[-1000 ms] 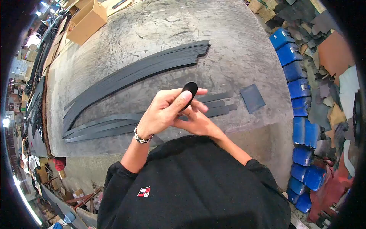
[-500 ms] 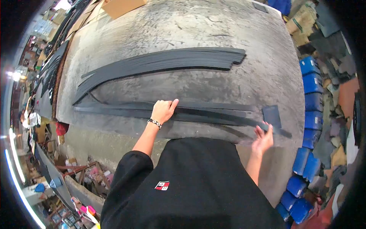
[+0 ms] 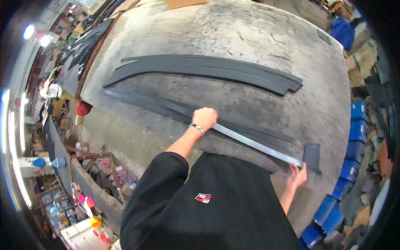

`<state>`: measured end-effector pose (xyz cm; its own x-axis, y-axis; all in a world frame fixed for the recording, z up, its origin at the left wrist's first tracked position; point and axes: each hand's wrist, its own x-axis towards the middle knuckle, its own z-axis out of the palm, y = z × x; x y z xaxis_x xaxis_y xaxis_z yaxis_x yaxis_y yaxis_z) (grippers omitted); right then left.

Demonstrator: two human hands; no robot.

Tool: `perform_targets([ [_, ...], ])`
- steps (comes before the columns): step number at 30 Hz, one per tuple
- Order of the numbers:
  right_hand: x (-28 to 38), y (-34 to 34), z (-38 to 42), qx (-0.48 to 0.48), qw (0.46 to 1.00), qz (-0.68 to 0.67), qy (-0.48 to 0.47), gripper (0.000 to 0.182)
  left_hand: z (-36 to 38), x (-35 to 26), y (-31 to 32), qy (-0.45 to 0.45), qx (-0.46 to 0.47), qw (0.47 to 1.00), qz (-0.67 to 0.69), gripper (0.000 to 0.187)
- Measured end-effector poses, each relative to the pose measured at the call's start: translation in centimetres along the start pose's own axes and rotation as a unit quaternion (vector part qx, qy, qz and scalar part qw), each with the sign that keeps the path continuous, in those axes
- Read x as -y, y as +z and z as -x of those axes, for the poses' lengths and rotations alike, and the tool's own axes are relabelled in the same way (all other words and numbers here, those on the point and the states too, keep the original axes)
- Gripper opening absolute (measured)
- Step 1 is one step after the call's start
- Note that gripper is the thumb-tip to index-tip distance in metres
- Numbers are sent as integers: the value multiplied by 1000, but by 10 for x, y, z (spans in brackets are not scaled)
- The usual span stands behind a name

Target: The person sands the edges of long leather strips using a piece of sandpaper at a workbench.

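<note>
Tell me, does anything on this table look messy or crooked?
Mostly tidy. The far strip stack fans out unevenly at its right end. One strip between the left hand and right hand looks paler than the dark ones under it.

A worn grey work table (image 3: 250,37) carries a fanned stack of long black strips (image 3: 216,68), flatter dark strips (image 3: 258,131) and a small dark rectangular piece (image 3: 311,153).
</note>
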<state>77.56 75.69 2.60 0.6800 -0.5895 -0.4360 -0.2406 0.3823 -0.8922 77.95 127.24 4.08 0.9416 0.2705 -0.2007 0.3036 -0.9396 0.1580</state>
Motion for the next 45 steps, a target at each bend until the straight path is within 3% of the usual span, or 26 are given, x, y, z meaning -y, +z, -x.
perform_targets([
  [4, -15, 56, 51, 174, 983, 38, 50, 33, 0, 73, 1, -51, -171, 981, -76, 34],
  [5, -16, 70, 56, 202, 969, 107, 92, 41, 2, 85, -13, -89, -172, 976, -98, 27],
  [7, 6, 91, 69, 304, 890, 271, 206, 66, 4, 118, -23, -90, -212, 966, -120, 21],
  [9, 22, 106, 70, 305, 854, 393, 155, 65, 5, 146, -8, -75, -276, 954, -94, 24],
  [11, 19, 123, 47, 350, 852, 388, 36, 58, 10, 137, -5, -86, -248, 963, -64, 38],
  [13, 22, 161, 21, 386, 859, 335, -14, 42, 17, 112, -2, -64, -248, 965, -53, 43],
  [15, 18, 212, -5, 380, 879, 287, -9, 36, 28, 81, 4, -56, -207, 977, -11, 53],
  [21, -31, 317, -57, 260, 940, 175, 131, 47, 68, 27, 37, -38, -158, 986, 34, 72],
  [23, -32, 326, -53, 236, 942, 214, 108, 47, 69, 29, 48, -49, -156, 985, 53, 71],
  [28, -51, 310, -52, 277, 947, 160, 24, 42, 60, 34, 42, -84, -93, 988, 95, 77],
  [31, -65, 296, -57, 293, 951, 96, 30, 34, 47, 15, 27, -20, -105, 987, 122, 77],
  [34, -22, 279, -14, 271, 957, 98, 37, 28, 28, -45, -18, 131, -161, 972, 113, 78],
  [39, 42, 217, 82, 391, 911, 119, -60, 26, 16, -171, -84, 334, -134, 922, 140, 70],
  [41, 61, 195, 105, 433, 895, 107, -17, 30, 7, -190, -82, 406, -122, 885, 192, 61],
  [43, 78, 171, 102, 453, 886, 93, 15, 30, 14, -203, -97, 391, -33, 894, 218, 58],
  [45, 89, 144, 80, 404, 914, 32, -10, 30, 18, -210, -104, 410, -39, 876, 252, 50],
])
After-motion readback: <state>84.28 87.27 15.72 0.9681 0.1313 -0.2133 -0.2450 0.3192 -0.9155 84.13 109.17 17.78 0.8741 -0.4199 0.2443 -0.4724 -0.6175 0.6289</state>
